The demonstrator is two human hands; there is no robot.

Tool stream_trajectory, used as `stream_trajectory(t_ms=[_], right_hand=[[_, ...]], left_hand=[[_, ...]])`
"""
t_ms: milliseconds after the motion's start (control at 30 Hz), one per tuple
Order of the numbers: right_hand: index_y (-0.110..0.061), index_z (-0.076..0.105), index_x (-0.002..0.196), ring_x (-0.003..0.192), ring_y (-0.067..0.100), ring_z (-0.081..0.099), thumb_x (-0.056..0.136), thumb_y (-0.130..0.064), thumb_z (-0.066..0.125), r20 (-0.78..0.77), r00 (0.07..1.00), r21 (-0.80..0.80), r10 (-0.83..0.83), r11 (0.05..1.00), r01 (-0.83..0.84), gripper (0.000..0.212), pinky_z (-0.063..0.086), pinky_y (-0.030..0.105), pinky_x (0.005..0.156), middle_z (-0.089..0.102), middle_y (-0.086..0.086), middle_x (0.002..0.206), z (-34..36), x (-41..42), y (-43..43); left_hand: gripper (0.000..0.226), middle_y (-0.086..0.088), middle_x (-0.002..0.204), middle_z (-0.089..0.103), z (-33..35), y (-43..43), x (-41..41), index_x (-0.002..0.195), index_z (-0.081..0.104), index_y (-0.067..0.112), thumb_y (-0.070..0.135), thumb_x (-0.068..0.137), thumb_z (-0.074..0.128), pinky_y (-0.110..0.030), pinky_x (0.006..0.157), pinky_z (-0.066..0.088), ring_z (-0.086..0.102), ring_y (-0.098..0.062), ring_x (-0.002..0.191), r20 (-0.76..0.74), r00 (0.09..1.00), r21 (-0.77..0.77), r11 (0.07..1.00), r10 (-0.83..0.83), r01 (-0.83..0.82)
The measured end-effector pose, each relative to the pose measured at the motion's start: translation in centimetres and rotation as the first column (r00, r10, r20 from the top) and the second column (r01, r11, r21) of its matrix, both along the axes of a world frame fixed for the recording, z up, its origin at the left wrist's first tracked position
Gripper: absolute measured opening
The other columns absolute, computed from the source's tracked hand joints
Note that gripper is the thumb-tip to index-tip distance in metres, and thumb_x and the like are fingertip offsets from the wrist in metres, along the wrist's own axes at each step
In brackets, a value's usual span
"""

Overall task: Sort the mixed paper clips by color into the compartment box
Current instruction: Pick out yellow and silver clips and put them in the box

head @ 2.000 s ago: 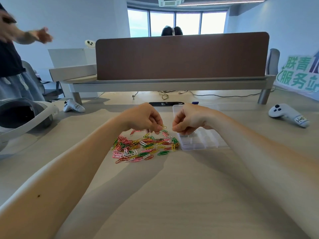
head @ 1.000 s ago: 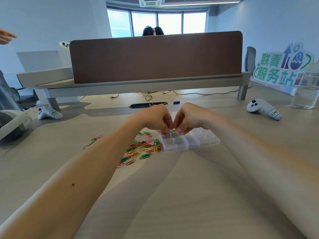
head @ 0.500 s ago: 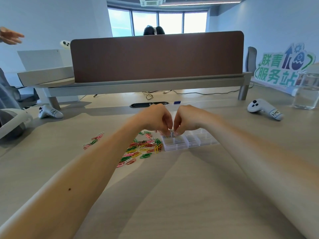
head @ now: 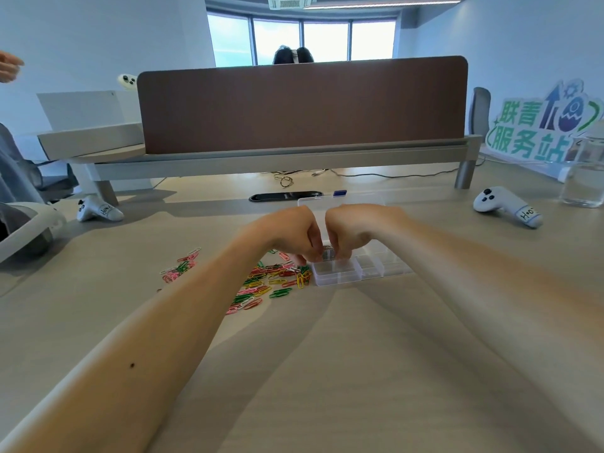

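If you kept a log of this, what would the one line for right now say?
left hand + right hand: pinching silvery clips together | over compartment box, left end | main clip pile left of box, unsorted

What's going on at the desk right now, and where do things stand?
A person is sorting. Both the left hand and right hand are bunched together over the left end of the clear plastic compartment box, pinching a small bundle of paper clips whose colour is hard to tell. The main pile of mixed coloured paper clips lies unsorted on the wooden desk, left of the box.
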State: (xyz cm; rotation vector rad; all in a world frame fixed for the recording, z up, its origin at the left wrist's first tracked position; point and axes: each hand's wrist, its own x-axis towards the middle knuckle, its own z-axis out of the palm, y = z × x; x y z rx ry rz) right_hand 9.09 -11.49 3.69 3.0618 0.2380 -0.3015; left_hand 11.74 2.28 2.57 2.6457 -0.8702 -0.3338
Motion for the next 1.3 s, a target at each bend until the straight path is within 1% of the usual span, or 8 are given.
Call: stream_trajectory(t_ms=[133,333,467,667,867,1000,1200,1300], right_hand=[[-0.017,0.075,0.091,0.065,0.021,0.053,0.075,-0.029,0.080,-0.035,0.999,0.060,0.004,0.998,-0.002,0.020,0.043,0.026,0.056,0.058,-0.005,0.065,0.4,-0.3,-0.6],[-0.022,0.076,0.087,0.085,0.023,0.066,0.075,-0.029,0.079,-0.015,0.999,0.074,0.031,0.997,-0.030,0.015,0.052,0.030,0.064,0.069,-0.003,0.081,0.0,-0.1,-1.0],[-0.027,0.070,0.078,0.075,0.018,0.058,0.078,-0.026,0.076,-0.036,0.998,0.183,0.049,0.982,-0.041,0.007,0.044,0.024,0.059,0.063,-0.009,0.072,0.1,-0.3,-1.7],[-0.022,0.074,0.088,0.053,0.014,0.035,0.083,-0.020,0.072,-0.047,0.997,0.355,0.058,0.934,-0.038,0.006,0.031,0.021,0.048,0.048,-0.016,0.038,0.3,-0.8,-2.5],[-0.019,0.079,0.089,0.053,0.013,0.032,0.083,-0.020,0.072,-0.059,0.997,0.448,0.047,0.894,-0.016,0.008,0.028,0.023,0.046,0.061,-0.010,0.060,0.3,-1.0,-3.2],[-0.018,0.078,0.091,0.056,0.010,0.038,0.085,-0.021,0.071,-0.050,0.998,0.446,0.036,0.895,-0.010,0.010,0.033,0.021,0.048,0.064,-0.010,0.070,0.2,-1.3,-3.4],[-0.018,0.077,0.093,0.069,0.016,0.045,0.088,-0.025,0.069,0.023,1.000,0.531,-0.020,0.847,0.005,0.012,0.036,0.024,0.052,0.072,0.002,0.092,0.1,-1.5,-4.6],[-0.018,0.078,0.091,0.069,0.017,0.043,0.087,-0.025,0.070,0.028,0.999,0.550,-0.020,0.835,0.001,0.011,0.037,0.025,0.053,0.071,0.003,0.088,-0.1,-1.5,-4.7]], left_hand=[[0.015,0.002,0.089,0.072,0.0,0.1,-0.1,0.098,0.074,0.012,0.010,0.084,0.071,-0.017,0.067,0.056,0.070,-0.004,0.062,-0.008,1.000,0.000,1.000,-0.003,0.003],[0.019,0.005,0.087,0.068,0.2,0.1,-0.2,0.103,0.072,0.017,0.013,0.085,0.070,-0.015,0.062,0.054,0.069,-0.007,0.062,0.028,0.999,0.030,0.999,-0.032,0.031],[0.023,0.009,0.082,0.064,0.0,-0.2,-0.4,0.107,0.073,0.021,0.020,0.084,0.071,-0.012,0.051,0.046,0.063,-0.010,0.064,0.124,0.988,0.033,0.996,-0.090,0.086],[0.028,0.015,0.075,0.056,-0.3,-0.9,-0.5,0.112,0.071,0.022,0.024,0.084,0.071,-0.014,0.062,0.038,0.050,-0.004,0.067,0.250,0.961,0.053,0.993,-0.117,0.108],[0.025,0.017,0.073,0.056,-0.1,-0.8,-0.7,0.111,0.071,0.022,0.024,0.086,0.069,-0.014,0.061,0.041,0.054,-0.005,0.067,0.235,0.964,0.032,0.992,-0.125,0.121],[0.020,0.011,0.083,0.063,0.0,-0.6,-0.8,0.106,0.073,0.021,0.026,0.087,0.068,-0.013,0.060,0.037,0.054,-0.006,0.069,0.236,0.960,0.046,0.989,-0.149,0.143],[0.017,0.008,0.091,0.072,0.8,0.4,-1.1,0.101,0.075,0.024,0.029,0.087,0.067,-0.021,0.072,0.049,0.061,-0.010,0.077,0.087,0.981,0.007,0.985,-0.175,0.175],[0.015,0.010,0.088,0.072,0.8,0.5,-1.6,0.097,0.075,0.023,0.029,0.085,0.070,-0.022,0.075,0.050,0.062,-0.012,0.080,0.004,0.979,0.036,0.978,-0.206,0.206]])
